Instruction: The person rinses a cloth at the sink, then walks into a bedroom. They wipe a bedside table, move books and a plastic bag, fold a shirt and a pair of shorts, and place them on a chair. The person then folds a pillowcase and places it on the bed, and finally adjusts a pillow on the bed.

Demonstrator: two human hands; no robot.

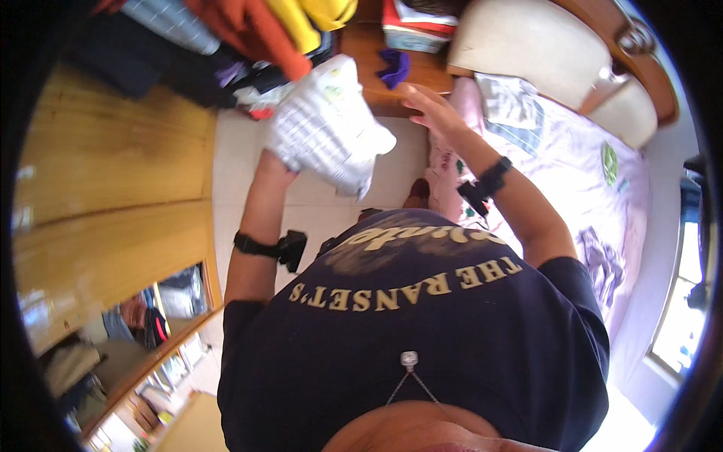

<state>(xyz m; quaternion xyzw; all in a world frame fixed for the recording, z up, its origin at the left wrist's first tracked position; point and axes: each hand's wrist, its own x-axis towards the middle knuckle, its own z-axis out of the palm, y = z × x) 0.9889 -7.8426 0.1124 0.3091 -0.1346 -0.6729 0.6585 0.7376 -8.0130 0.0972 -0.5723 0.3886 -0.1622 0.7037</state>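
Note:
A white cloth with a grey check pattern (327, 124) hangs bunched over my left hand (287, 165), whose fingers are mostly hidden beneath it. My right hand (432, 110) is raised with its fingers apart and nothing in it, beside the bed's near corner. Just beyond its fingertips a small purple cloth (393, 69) lies on a brown wooden surface (367, 62). Behind the checked cloth are orange clothing (248, 28), yellow clothing (316, 20) and dark garments (135, 62).
To the right is a bed with a pink sheet (570, 164), a folded white and grey cloth (508, 101) and a crumpled purple-grey cloth (601, 265). Wooden cabinet doors (113, 152) stand at the left, with an open clothes compartment below. A box (418, 34) sits at the top.

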